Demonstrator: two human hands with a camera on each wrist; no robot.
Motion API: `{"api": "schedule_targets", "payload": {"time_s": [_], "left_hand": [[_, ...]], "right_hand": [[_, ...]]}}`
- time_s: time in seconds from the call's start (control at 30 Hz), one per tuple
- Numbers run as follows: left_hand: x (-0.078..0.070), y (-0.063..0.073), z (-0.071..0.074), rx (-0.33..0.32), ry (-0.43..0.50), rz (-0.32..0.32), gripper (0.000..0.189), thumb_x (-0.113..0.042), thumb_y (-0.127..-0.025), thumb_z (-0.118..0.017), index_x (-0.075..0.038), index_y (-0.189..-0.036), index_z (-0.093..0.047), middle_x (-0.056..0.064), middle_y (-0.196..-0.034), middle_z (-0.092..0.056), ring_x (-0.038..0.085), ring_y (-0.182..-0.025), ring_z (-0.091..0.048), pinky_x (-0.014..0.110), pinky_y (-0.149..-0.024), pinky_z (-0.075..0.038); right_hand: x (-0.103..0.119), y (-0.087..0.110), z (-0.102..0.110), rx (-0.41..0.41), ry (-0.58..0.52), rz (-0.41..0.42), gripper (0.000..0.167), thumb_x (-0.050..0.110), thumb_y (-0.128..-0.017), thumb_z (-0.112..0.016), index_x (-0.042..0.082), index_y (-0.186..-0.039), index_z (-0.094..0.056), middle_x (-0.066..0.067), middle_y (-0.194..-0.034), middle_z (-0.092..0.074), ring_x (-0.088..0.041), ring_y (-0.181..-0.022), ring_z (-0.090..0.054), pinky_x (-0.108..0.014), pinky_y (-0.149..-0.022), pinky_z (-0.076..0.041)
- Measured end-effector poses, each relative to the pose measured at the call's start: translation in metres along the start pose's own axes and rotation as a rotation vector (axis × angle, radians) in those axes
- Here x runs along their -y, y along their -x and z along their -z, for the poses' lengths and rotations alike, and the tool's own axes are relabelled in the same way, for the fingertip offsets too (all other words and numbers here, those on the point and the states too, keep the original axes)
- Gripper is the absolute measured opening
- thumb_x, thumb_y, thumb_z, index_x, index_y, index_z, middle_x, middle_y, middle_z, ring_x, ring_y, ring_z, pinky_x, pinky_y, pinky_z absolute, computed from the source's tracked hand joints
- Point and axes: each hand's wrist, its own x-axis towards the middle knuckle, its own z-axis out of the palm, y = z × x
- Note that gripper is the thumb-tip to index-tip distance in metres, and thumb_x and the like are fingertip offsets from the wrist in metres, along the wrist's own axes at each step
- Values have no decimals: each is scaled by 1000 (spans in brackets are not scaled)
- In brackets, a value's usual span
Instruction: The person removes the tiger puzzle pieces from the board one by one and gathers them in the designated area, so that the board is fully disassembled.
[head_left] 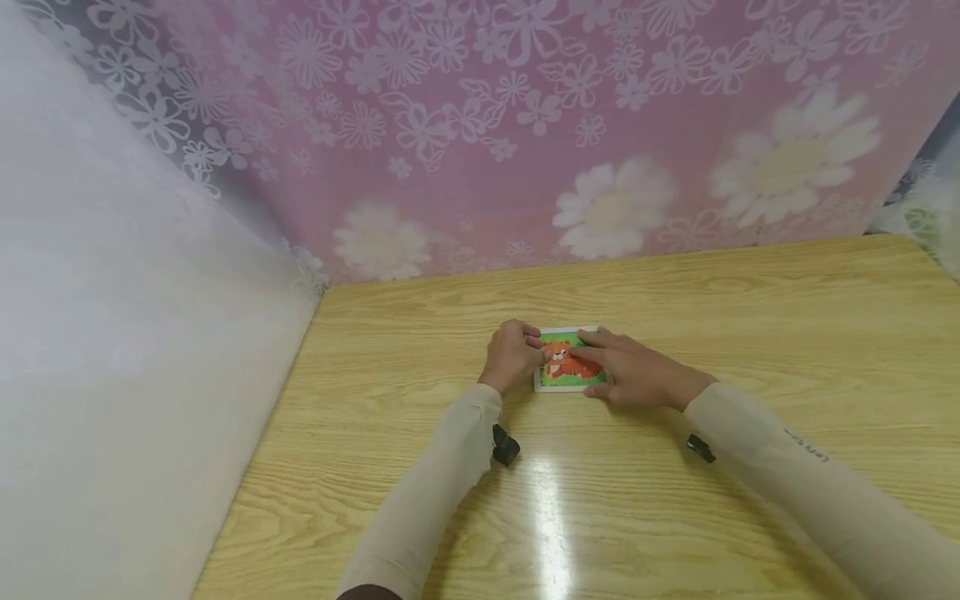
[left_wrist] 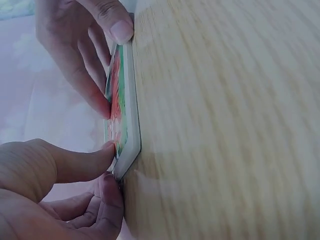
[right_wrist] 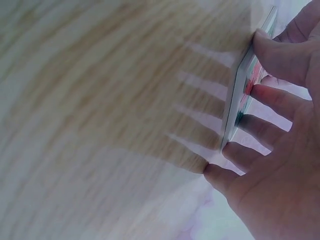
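Picture board (head_left: pixel 574 372) — animal's face (head_left: pixel 557 352): head view only.

"What's beneath the right hand (head_left: pixel 639 371)?"
"A white-rimmed picture panel (head_left: pixel 564 383), its orange animal (head_left: pixel 573 367) between both hands' fingertips."
"And the left hand (head_left: pixel 512 357)?"
"Thumb on the panel's left side."
"Beyond the fingertips?"
"Wooden table (head_left: pixel 450 304), then pink flowered backdrop (head_left: pixel 480 187)."

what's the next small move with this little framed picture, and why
Probably a light press with the right hand's index finger: its tip is on the framed picture, which lies flat on the table, and the left hand has its thumb and fingers at the left edge, so could brace it.
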Motion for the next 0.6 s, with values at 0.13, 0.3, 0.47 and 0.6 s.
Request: {"api": "schedule_targets", "payload": {"time_s": [0.13, 0.3, 0.47, 0.6], "left_hand": [[0, -1, 0, -2, -3, 12, 32, -11, -86, -83, -4, -115, -73, 2, -98, -71, 18, -90, -66, 35, -80, -56], [2, -4, -1, -4, 17, 27, 32, -10, -85, -84, -4, -114, -73, 0, -95, -69, 17, -88, -64, 34, -79, -56], [4, -6, -2, -2, 45, 31, 32, -8, -84, -84, -4, -113, -73, 1, -94, -68, 18, -88, -64, 36, -80, -56], [5, -6, -2, 1, 52, 28, 32, -7, -84, -84, -4, -113, -73, 1, -94, -67, 18, -87, -63, 35, -79, -56]], "right_hand": [[0, 0, 0, 2, -1, 5, 65, 28, -97, -71, 1, -150, -46, -26, -160, -28, -57, -145, -17, -68, -114, -21], [0, 1, 0, 2, -13, 7, 65, 27, -97, -71, 0, -151, -45, -27, -160, -28, -57, -145, -17, -68, -114, -21], [0, 1, 0, -1, -14, 8, 65, 26, -97, -71, 0, -151, -45, -27, -160, -28, -57, -145, -17, -68, -114, -21], [0, 1, 0, -2, -16, 12, 65, 26, -97, -71, 0, -151, -45, -27, -161, -27, -57, -145, -17, -67, -114, -20]]}}
